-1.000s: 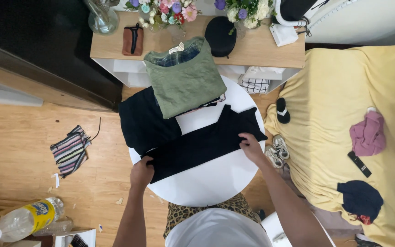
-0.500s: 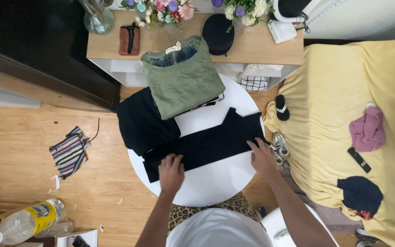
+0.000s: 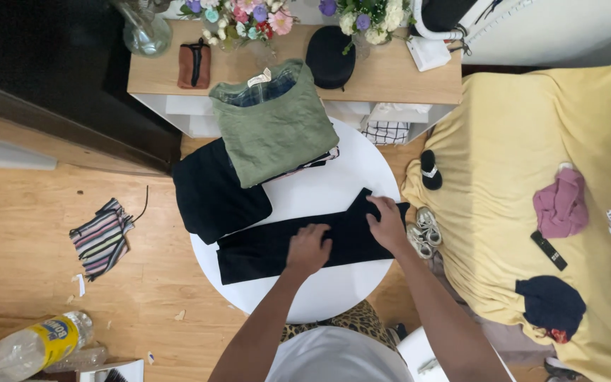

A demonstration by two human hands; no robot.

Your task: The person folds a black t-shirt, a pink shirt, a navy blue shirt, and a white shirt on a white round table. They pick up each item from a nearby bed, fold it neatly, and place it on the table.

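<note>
Palms of my left hand (image 3: pixel 308 249) and right hand (image 3: pixel 387 225) press the dark folded garment (image 3: pixel 277 247) flat on the round white bench (image 3: pixel 334 185), fingers spread, grasping nothing, green shirt (image 3: pixel 274 131) at eleven o'clock.

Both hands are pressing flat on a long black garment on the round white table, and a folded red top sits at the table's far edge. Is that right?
Not quite: the folded top at the far edge is green, not red, as the head view shows. The rest holds: the left hand and right hand both press flat on the long black garment on the round white table.
</note>
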